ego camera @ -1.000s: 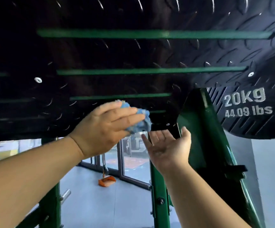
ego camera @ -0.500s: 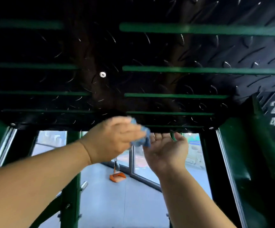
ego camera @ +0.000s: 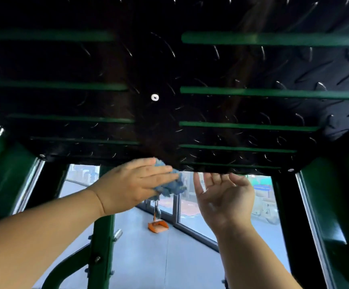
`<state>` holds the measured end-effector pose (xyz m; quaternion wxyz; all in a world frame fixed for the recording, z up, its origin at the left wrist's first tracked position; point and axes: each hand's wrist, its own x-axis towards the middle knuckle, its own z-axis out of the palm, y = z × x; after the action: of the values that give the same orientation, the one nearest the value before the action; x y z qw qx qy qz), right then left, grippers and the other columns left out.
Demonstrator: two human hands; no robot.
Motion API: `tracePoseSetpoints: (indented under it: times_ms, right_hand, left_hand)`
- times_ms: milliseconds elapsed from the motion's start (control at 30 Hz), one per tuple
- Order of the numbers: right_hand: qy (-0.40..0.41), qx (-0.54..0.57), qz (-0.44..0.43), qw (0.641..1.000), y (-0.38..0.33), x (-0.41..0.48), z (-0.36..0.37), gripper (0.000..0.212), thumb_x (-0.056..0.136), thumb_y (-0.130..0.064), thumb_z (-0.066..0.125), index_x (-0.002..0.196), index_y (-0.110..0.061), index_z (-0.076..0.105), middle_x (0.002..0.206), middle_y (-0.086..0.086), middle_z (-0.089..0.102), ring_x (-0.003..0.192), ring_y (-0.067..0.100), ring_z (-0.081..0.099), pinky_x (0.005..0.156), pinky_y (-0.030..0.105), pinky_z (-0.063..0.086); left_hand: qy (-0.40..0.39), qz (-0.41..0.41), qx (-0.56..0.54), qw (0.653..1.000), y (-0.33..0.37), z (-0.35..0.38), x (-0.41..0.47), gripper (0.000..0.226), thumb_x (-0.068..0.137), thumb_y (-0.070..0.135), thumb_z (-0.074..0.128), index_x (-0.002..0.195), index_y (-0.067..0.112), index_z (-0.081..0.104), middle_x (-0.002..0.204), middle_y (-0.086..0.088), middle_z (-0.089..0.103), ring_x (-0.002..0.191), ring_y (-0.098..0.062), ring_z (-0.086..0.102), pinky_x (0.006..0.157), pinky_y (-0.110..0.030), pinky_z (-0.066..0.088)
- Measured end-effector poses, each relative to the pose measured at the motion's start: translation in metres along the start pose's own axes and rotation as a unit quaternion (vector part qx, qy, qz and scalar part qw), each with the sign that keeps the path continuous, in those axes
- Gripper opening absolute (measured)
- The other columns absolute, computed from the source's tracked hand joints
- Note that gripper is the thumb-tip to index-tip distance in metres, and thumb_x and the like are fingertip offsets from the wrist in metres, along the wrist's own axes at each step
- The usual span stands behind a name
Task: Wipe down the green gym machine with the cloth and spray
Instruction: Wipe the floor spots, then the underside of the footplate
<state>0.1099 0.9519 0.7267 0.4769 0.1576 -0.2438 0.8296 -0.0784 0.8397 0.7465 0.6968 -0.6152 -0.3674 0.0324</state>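
Observation:
Overhead spans the machine's black diamond-plate footplate (ego camera: pixel 159 69), crossed by green strips (ego camera: pixel 253 91). Just below the plate's lower edge, my left hand (ego camera: pixel 132 184) holds a bunched blue cloth (ego camera: pixel 172 186) under its nearly straight fingers. Close to the right of the cloth, my right hand (ego camera: pixel 225 197) is open with the palm toward me. Its fingertips reach up to the plate's edge and it holds nothing. No spray bottle is in view.
Green frame members stand at the left (ego camera: pixel 6 174) and right (ego camera: pixel 332 205), and a green post (ego camera: pixel 101 247) rises below my left forearm. Beyond lie a grey floor, glass doors and an orange dustpan (ego camera: pixel 158 225).
The view has swung left, so the 20 kg weight plate has left the frame. Both hands stay at the footplate's lower edge, with the cloth brought close to my right palm.

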Motion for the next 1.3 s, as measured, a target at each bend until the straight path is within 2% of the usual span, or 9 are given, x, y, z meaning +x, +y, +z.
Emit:
tracePoseSetpoints:
  times_ms: [133,234,367,467,667,867,967,1134,1301]
  right_hand:
    - [0.017,-0.016,0.004,1.0,-0.005,-0.002,0.004,0.05,0.09,-0.02,0.033,0.139,-0.016,0.045,0.142,0.005,0.049,0.118,0.017,0.052,0.1,0.044,0.041]
    - [0.013,-0.068,0.039,0.997,-0.003,-0.009,0.003,0.024,0.092,-0.027,0.041,0.101,-0.015,0.059,0.095,0.004,0.062,0.104,0.018,0.062,0.095,0.039,0.045]
    - [-0.044,-0.166,0.188,0.967,0.009,-0.051,0.029,0.047,0.086,-0.041,0.057,0.117,-0.007,0.063,0.114,0.013,0.066,0.106,0.027,0.06,0.105,0.04,0.041]
    - [-0.133,-0.145,0.239,0.951,0.01,-0.089,0.08,0.035,0.089,-0.04,0.054,0.098,-0.01,0.07,0.105,0.007,0.065,0.099,0.023,0.061,0.107,0.036,0.034]
    - [-0.183,-0.246,0.107,0.946,-0.012,-0.137,0.177,0.028,0.095,-0.027,0.053,0.109,-0.006,0.064,0.103,0.011,0.064,0.103,0.025,0.058,0.107,0.042,0.041]
    - [-0.147,-0.392,-0.12,0.9,-0.034,-0.192,0.285,0.02,0.09,-0.006,0.062,0.109,-0.004,0.066,0.096,0.013,0.071,0.08,0.025,0.069,0.068,0.036,0.059]
    - [-0.111,-0.473,-0.313,0.816,-0.035,-0.214,0.328,0.027,0.082,-0.011,0.074,0.104,-0.021,0.062,0.099,0.0,0.069,0.082,0.014,0.07,0.073,0.029,0.058]
    - [-0.154,-0.642,-0.507,0.555,-0.032,-0.232,0.374,0.03,0.085,-0.012,0.067,0.107,-0.031,0.058,0.11,-0.017,0.052,0.09,-0.007,0.053,0.073,-0.001,0.037]
    - [-0.189,-0.633,-0.653,0.37,-0.034,-0.23,0.422,0.039,0.084,-0.001,0.064,0.121,-0.014,0.064,0.134,0.0,0.051,0.122,0.016,0.049,0.096,0.01,0.035]
  left_hand:
    - [-0.029,-0.047,-0.062,0.997,0.011,-0.007,-0.003,0.066,0.101,0.007,0.011,0.08,0.022,0.072,0.146,0.001,0.042,0.133,-0.018,0.039,0.116,-0.036,0.021]
    - [0.013,-0.087,-0.121,0.989,0.018,-0.027,0.008,0.039,0.097,0.005,0.025,0.1,0.02,0.061,0.148,-0.008,0.04,0.131,-0.027,0.038,0.114,-0.04,0.031]
    - [0.049,-0.151,-0.193,0.968,0.013,-0.077,0.019,0.046,0.081,0.007,0.039,0.124,0.022,0.043,0.134,-0.012,0.038,0.107,-0.033,0.055,0.072,-0.042,0.06]
    - [0.106,-0.153,-0.182,0.966,-0.004,-0.125,0.036,0.037,0.083,0.009,0.045,0.12,0.017,0.043,0.119,-0.012,0.061,0.108,-0.026,0.054,0.078,-0.041,0.056]
    - [0.082,-0.164,-0.056,0.981,-0.059,-0.22,0.049,0.04,0.082,0.023,0.052,0.121,0.013,0.051,0.126,-0.012,0.059,0.108,-0.028,0.049,0.083,-0.039,0.037]
    - [0.078,-0.191,-0.04,0.978,-0.104,-0.314,0.042,0.047,0.088,0.04,0.046,0.13,0.019,0.047,0.136,-0.007,0.052,0.116,-0.023,0.047,0.092,-0.038,0.037]
    - [0.104,-0.257,-0.037,0.96,-0.124,-0.339,0.037,0.049,0.088,0.033,0.045,0.135,0.02,0.051,0.142,-0.005,0.047,0.12,-0.024,0.048,0.096,-0.039,0.038]
    - [0.141,-0.307,-0.006,0.941,-0.159,-0.364,0.043,0.051,0.084,0.026,0.045,0.134,0.018,0.054,0.144,-0.007,0.043,0.12,-0.029,0.051,0.096,-0.045,0.041]
    - [0.198,-0.362,0.002,0.911,-0.201,-0.387,0.046,0.055,0.08,0.014,0.061,0.134,0.017,0.052,0.146,-0.009,0.039,0.121,-0.029,0.05,0.096,-0.051,0.041]
